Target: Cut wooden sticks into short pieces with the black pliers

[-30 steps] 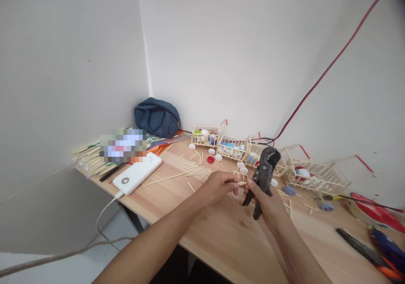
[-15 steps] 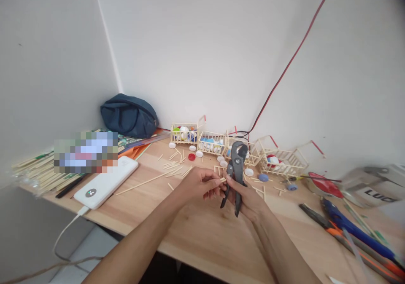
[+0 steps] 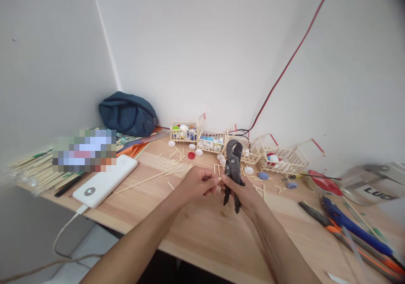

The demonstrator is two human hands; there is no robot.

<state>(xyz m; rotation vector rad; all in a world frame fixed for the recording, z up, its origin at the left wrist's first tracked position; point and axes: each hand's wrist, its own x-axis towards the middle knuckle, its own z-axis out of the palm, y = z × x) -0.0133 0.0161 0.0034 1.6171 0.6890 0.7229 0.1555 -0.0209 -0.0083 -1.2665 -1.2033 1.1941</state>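
Note:
My right hand (image 3: 242, 193) is closed round the handles of black cutting pliers (image 3: 233, 166), held upright with the jaws up. My left hand (image 3: 196, 185) pinches a short wooden stick piece (image 3: 218, 178) right beside the pliers, fingertips almost touching my right hand. Both hands hover over the wooden table (image 3: 202, 233). Loose cut sticks (image 3: 174, 166) lie scattered just behind my hands.
Small stick-built baskets (image 3: 209, 140) with bottle caps stand in a row along the wall. A blue pouch (image 3: 128, 113) sits in the corner, a white power bank (image 3: 104, 180) with cable at left. Long tools (image 3: 351, 229) and a red object (image 3: 322, 183) lie right.
The view swung right in the first half second, then steadied. My hands have closed together, and the pliers went from tilted to upright beside the stick piece.

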